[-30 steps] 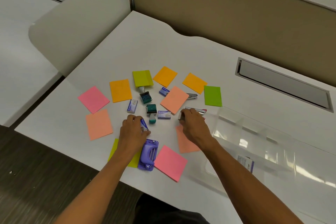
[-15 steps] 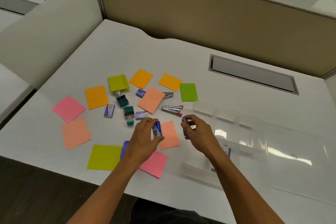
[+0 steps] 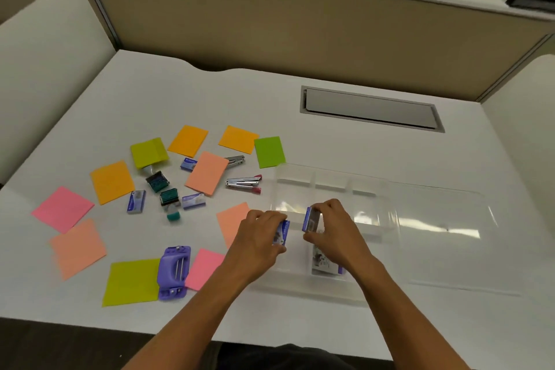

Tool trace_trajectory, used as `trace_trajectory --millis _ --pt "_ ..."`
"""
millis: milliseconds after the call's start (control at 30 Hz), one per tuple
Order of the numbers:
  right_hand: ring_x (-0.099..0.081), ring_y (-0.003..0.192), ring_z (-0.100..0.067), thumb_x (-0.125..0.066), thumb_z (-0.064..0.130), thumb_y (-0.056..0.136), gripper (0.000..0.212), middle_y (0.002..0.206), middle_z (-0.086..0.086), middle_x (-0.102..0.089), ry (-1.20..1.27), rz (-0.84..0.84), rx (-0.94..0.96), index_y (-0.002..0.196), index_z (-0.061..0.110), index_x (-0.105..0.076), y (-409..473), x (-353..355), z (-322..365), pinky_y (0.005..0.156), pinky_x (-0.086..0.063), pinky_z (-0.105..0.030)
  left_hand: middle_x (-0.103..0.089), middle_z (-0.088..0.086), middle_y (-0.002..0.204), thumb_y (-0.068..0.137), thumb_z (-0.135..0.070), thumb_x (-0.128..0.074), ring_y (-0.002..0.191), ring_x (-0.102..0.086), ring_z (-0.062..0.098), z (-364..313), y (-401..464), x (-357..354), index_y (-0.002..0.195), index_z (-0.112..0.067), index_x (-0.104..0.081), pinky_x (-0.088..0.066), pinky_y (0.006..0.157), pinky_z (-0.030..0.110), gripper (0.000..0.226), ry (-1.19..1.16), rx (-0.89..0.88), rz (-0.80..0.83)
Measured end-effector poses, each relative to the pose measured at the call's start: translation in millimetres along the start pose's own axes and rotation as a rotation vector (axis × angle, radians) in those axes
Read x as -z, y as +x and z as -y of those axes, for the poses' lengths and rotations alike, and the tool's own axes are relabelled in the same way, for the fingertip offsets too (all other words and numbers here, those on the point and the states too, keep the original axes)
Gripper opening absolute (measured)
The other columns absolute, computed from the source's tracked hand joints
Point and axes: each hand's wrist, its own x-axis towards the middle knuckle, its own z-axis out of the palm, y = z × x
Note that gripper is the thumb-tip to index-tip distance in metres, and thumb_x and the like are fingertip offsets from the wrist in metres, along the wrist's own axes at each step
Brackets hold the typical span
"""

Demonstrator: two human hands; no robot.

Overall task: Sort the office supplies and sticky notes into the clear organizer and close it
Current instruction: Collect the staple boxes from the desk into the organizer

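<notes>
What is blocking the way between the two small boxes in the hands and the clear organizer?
Nothing visible. The left hand and right hand each hold a staple box over the open organizer; its lid lies flat to the right.

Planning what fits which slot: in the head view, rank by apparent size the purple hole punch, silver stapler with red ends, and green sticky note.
1. Purple hole punch, though nearest the camera
2. Green sticky note
3. Silver stapler with red ends

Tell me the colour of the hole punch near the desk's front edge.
Purple, seen in the head view: the hole punch lies between yellow-green and pink sticky notes.
</notes>
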Motion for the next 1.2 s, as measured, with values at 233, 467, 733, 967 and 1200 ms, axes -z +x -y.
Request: trace_trajectory --millis 233,467,733,967,1200 --pt "-0.045 0.109 -0.024 -0.071 0.041 0.081 0.056 0.126 -0.001 -0.053 -0.347 -0.063 0.141 0.13 0.021 -0.053 -10 -33 -6 0.091 -0.042 -0.035 -0.044 -0.005 0.144 0.085 -0.037 -0.067 0.144 -0.014 0.024 -7 7 -13 0.139 -0.028 -0.039 -0.001 0.118 0.042 0.061 0.167 0.072 0.054" --pt "-0.046 0.123 -0.037 -0.072 0.034 0.079 0.042 0.119 -0.005 -0.064 -0.486 -0.082 0.16 0.116 0.017 -0.063 -8 -55 -5 0.107 -0.033 -0.051 -0.05 -0.006 0.138 0.088 -0.041 -0.062 0.144 -0.017 0.027 4 17 -27 0.132 -0.027 -0.049 -0.001 0.117 0.043 0.048 0.263 -0.008 0.087" --pt "-0.057 0.113 -0.036 -0.085 0.038 0.068 0.047 0.11 -0.007 -0.07 -0.538 -0.072 0.091 0.108 0.018 -0.069 0 -65 -6 0.097 -0.046 -0.051 -0.053 -0.003 0.135 0.087 -0.039 -0.063 0.139 -0.029 0.026 10 23 -41 0.129 -0.026 -0.053 -0.011 0.118 0.039 0.045 0.221 -0.046 0.084" --pt "-0.052 0.12 -0.034 -0.078 0.04 0.077 0.049 0.121 -0.006 -0.066 -0.487 -0.123 0.127 0.119 0.021 -0.064 -1 -69 -10 0.1 -0.042 -0.05 -0.044 -0.005 0.145 0.088 -0.042 -0.062 0.146 -0.014 0.026 13 21 -45 0.137 -0.028 -0.046 -0.008 0.119 0.04 0.053 0.213 -0.019 0.091" --pt "-0.052 0.126 -0.036 -0.084 0.035 0.071 0.08 0.136 -0.008 -0.057 -0.319 -0.15 0.115 0.141 0.021 -0.047 -5 -70 2 0.103 -0.043 -0.051 -0.036 -0.005 0.152 0.087 -0.049 -0.059 0.146 -0.015 0.021 20 13 -34 0.14 -0.028 -0.044 -0.011 0.119 0.038 0.058 0.078 0.016 0.033"
